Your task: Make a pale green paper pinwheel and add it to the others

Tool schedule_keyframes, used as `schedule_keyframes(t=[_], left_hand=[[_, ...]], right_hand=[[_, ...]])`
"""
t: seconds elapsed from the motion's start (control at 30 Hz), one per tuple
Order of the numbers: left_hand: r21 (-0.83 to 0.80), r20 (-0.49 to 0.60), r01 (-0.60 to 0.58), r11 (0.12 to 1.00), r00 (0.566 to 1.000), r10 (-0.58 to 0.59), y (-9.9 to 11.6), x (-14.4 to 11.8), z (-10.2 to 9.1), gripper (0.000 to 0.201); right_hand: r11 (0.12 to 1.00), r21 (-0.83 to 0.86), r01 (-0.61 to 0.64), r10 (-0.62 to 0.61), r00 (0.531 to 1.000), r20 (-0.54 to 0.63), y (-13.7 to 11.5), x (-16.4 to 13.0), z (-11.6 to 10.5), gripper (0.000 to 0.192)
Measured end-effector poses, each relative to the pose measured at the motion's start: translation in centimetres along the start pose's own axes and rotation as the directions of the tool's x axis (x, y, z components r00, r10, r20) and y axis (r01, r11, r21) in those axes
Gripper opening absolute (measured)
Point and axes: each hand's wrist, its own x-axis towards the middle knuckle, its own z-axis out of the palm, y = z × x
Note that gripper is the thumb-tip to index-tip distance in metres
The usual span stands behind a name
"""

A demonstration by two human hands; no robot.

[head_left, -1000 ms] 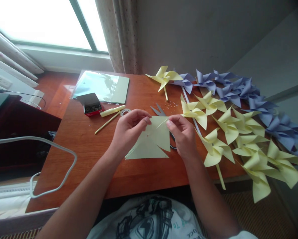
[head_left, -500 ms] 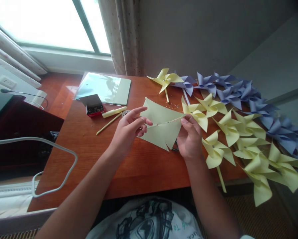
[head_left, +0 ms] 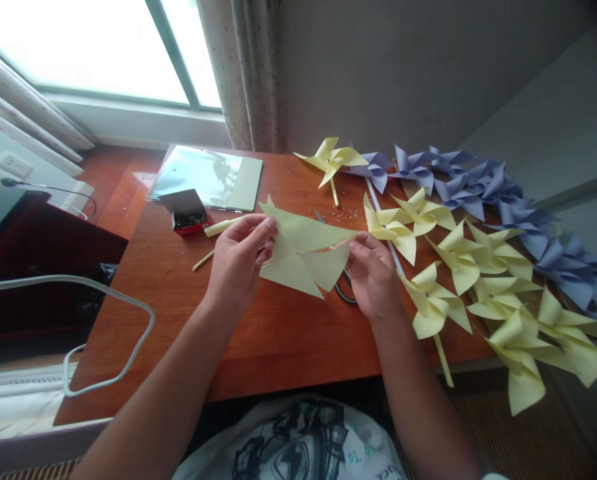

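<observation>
A yellow paper sheet (head_left: 303,233), slit inward from its corners, is held up above the desk between both hands. My left hand (head_left: 238,257) pinches its left side between thumb and fingers. At the opposite corner my right hand (head_left: 376,273) grips the paper, with the thumb on top. Partly hidden behind the paper and my right hand lie scissors (head_left: 346,293), of which a dark handle loop and a blade tip show. Near my left hand are a rolled yellow paper tube (head_left: 218,228) and a thin yellow stick (head_left: 202,261).
Finished yellow pinwheels (head_left: 431,300) and purple pinwheels (head_left: 461,190) crowd the desk's right side. A small open box (head_left: 191,217) of metal bits and a glossy flat folder (head_left: 208,177) sit at the back left. A white cable (head_left: 138,307) loops at the left.
My left hand has gone from open fingers beside the paper to pinching its left side. The paper has shifted slightly left and its slits spread wider, uncovering more of the scissors.
</observation>
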Motion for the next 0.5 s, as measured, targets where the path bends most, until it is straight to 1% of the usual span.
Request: schedule_keyframes(t=[0.1, 0.2, 0.33, 0.4, 0.5], left_hand=[[0.032, -0.031, -0.028, 0.999, 0.999, 0.029, 0.2, 0.2, -0.3, 0.022], [0.11, -0.036, -0.067, 0.992, 0.997, 0.071, 0.2, 0.3, -0.5, 0.022], [0.22, -0.024, -0.149, 0.964, 0.987, 0.158, 0.0, 0.2, -0.7, 0.02], [0.249, -0.01, -0.17, 0.953, 0.984, 0.178, -0.1, 0.1, -0.7, 0.017], [0.248, 0.026, -0.181, 0.952, 0.983, 0.18, 0.0, -0.1, -0.6, 0.011]], right_hand=[[0.997, 0.03, -0.078, 0.077, 0.996, 0.039, 0.1, 0.1, -0.3, 0.017], [0.992, 0.051, -0.114, 0.112, 0.992, 0.05, 0.1, 0.3, -0.8, 0.016], [0.994, 0.061, -0.089, 0.09, 0.996, -0.009, -0.1, 0.6, -1.3, 0.013], [0.994, 0.082, -0.066, 0.069, 0.997, -0.033, -0.2, 0.7, -1.5, 0.01], [0.993, 0.097, -0.07, 0.072, 0.997, -0.011, -0.2, 0.7, -1.5, 0.007]])
